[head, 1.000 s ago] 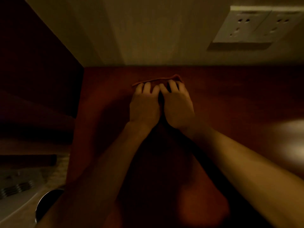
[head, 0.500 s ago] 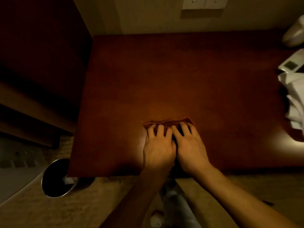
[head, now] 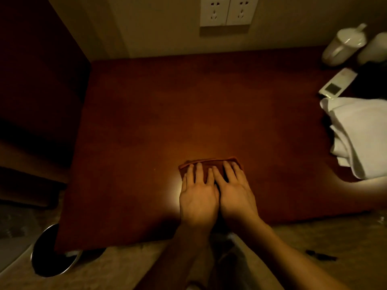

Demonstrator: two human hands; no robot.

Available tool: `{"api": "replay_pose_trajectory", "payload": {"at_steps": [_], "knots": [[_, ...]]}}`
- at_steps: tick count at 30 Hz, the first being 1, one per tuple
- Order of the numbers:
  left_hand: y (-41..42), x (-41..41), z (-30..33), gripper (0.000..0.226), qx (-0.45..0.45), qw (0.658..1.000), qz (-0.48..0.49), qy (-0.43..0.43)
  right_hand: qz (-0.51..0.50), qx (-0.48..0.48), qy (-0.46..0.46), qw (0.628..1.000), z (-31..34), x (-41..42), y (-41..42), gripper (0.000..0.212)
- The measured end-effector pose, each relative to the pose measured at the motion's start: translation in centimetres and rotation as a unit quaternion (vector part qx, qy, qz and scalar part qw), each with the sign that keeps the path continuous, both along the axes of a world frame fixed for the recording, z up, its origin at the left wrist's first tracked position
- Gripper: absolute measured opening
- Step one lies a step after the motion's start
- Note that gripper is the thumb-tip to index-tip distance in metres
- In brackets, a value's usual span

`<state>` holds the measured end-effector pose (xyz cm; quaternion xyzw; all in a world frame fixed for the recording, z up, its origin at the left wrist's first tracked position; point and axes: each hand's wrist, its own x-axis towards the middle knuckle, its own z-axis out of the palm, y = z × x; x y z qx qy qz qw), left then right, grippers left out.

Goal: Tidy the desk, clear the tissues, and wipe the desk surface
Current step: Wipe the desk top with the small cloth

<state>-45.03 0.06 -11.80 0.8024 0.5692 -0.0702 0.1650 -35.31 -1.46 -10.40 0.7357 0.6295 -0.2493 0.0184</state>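
A folded reddish-brown cloth [head: 211,163] lies flat on the dark red wooden desk [head: 167,114], near its front edge. My left hand [head: 198,195] and my right hand [head: 235,193] press down on it side by side, palms flat, fingers stretched forward. Most of the cloth is hidden under the hands; only its far strip shows. A pile of white tissues or cloth [head: 362,137] sits at the desk's right edge.
A round metal bin [head: 52,260] stands on the floor under the desk's front left corner. A white lidded cup [head: 343,46] and a small white device [head: 337,84] sit at the back right. Wall sockets [head: 227,10] are above the desk. A dark panel bounds the left side.
Both hands have drawn the cloth from the back of the desk toward the front edge. Between half a second ago and now they hardly moved.
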Motion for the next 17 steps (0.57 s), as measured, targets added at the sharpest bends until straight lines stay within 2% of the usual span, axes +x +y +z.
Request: {"api": "replay_pose_trajectory", "payload": {"at_steps": [4,9,12,17], "knots": [[8.4,2.8,-0.3,0.056,0.028,1.0,0.004,-0.002,0.006,0.029,-0.009,1.0,-0.4,2.9,8.3,0.052],[21.0,6.5,-1.2,0.049,0.049,0.996,0.043,-0.065,0.028,0.056,-0.022,0.998,-1.3,7.0,20.8,0.055],[28.1,8.5,-1.2,0.063,0.079,0.991,0.053,-0.094,0.033,0.078,-0.043,0.995,-1.7,9.3,27.8,0.052],[37.1,10.6,-0.7,0.048,0.073,0.993,0.042,-0.087,0.034,0.12,-0.1,0.987,-1.6,11.2,36.4,0.048]]}}
